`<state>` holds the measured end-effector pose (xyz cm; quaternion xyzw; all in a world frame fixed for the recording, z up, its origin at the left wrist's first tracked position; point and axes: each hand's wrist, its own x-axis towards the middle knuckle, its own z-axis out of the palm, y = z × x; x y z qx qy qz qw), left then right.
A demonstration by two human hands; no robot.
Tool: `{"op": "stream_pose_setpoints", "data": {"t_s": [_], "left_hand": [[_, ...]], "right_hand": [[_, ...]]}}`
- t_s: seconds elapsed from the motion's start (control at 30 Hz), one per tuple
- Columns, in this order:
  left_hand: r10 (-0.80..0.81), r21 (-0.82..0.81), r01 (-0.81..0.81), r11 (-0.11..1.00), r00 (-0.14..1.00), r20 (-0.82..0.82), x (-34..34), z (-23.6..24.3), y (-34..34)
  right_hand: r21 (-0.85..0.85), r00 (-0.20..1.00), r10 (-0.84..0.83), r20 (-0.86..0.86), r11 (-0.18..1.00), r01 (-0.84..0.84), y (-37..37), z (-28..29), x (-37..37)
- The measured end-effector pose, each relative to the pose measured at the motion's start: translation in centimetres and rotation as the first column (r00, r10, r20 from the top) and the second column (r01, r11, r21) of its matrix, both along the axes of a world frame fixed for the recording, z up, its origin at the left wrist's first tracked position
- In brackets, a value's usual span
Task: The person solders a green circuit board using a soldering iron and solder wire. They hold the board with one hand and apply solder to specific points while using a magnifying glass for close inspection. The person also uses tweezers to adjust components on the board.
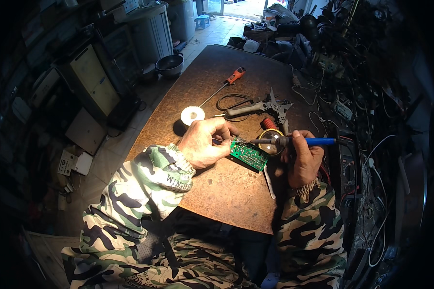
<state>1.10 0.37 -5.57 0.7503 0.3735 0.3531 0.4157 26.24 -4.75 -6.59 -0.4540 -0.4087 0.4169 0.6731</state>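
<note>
A green circuit board (249, 155), covered with small solder points and parts, is at the near middle of the table. My left hand (207, 143) is closed at its left end, thumb against the edge. A thin strand shows between those fingers, too fine to name surely. In my right hand (305, 160) is a soldering iron (318, 141) with a blue handle, gripped like a pen. It points left, its tip at the board's upper edge. Behind the iron's metal shaft sits a round, yellow-rimmed container (272, 148), partly hidden. A white spool (192, 114) stands just beyond my left hand.
Farther up the brown table (197, 86) lie a red-handled screwdriver (236, 75), wire cutters (246, 110), a black cable loop and a red object (268, 124). A flat metal strip (270, 183) lies nearer. Cables and a multimeter (348, 166) crowd the right side.
</note>
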Motion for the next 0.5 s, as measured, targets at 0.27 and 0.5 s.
{"op": "stream_pose_setpoints", "data": {"t_s": [0.27, 0.5], "left_hand": [[-0.004, 0.003, 0.004, 1.0, 1.0, 0.004, 0.0, -0.09, 0.03], [-0.009, 0.021, 0.01, 1.0, 1.0, -0.015, -0.07, -0.17, 0.12]], "right_hand": [[-0.006, 1.0, 0.006, -0.002, 1.0, -0.006, 0.02, -0.11, -0.07], [-0.016, 1.0, 0.003, -0.004, 1.0, -0.003, 0.07, -0.2, -0.07]]}}
